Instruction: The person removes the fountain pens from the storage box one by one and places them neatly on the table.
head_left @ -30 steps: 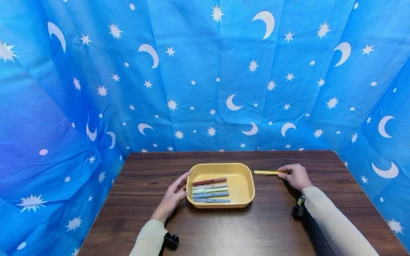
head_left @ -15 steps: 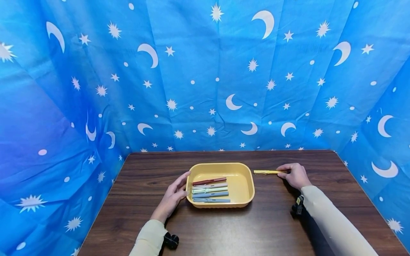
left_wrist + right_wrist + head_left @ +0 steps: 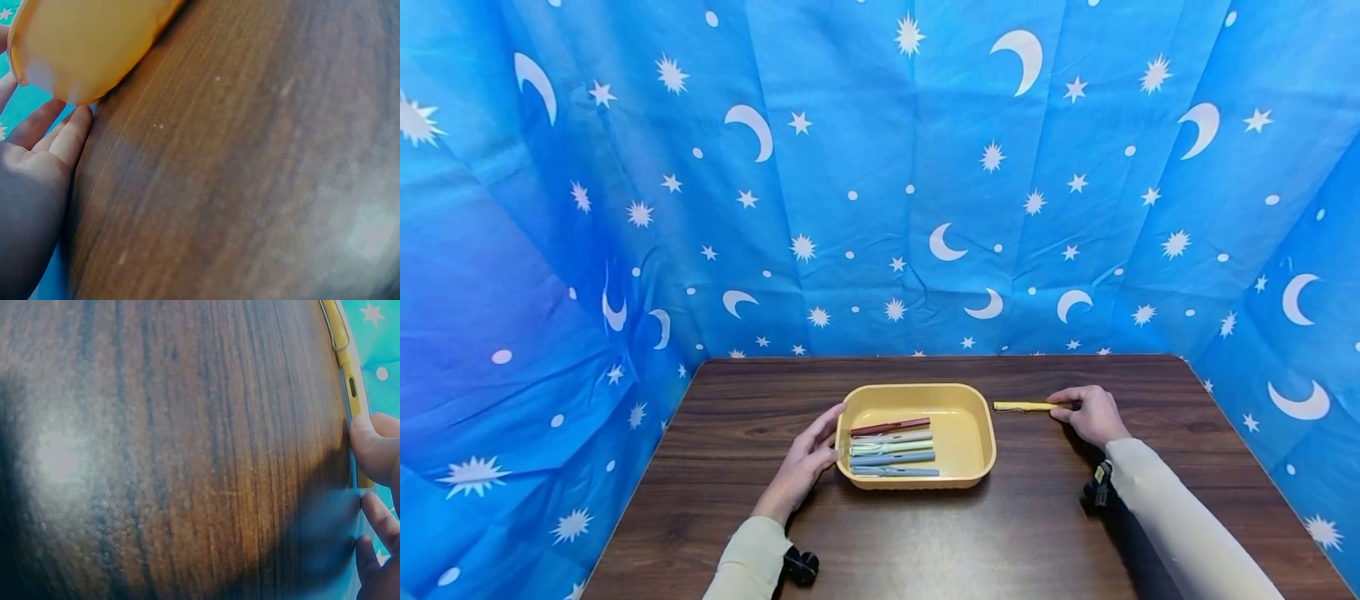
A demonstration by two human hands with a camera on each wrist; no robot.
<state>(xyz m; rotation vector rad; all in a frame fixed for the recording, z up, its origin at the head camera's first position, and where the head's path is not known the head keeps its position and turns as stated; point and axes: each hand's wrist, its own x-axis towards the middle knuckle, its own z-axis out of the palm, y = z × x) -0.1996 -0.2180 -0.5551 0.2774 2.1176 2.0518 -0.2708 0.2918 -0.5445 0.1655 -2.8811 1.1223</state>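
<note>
In the head view a yellow plastic tray (image 3: 972, 433) stands on the table. Several capped pens (image 3: 892, 457) lie side by side in its left part: dark red, pale, greenish and blue-grey. My left hand (image 3: 802, 461) is at the tray's left end, its fairly straight fingers touching the outer wall; the left wrist view shows the fingertips (image 3: 81, 115) against it. To the right of the tray, my right hand (image 3: 1093, 414) pinches the end of a yellow fountain pen (image 3: 1022, 407) between thumb and fingers. The pen's wire clip and oval window show in the right wrist view. Whether it touches the table I cannot tell.
The dark wood-grain table (image 3: 917, 550) reaches back to a blue curtain (image 3: 865, 167) with white moons and stars, which also hangs at both sides. Black wrist cameras are strapped below both sleeves.
Both hands, the tray and the yellow fountain pen stay practically in place. Only a slight shift of the whole head view shows.
</note>
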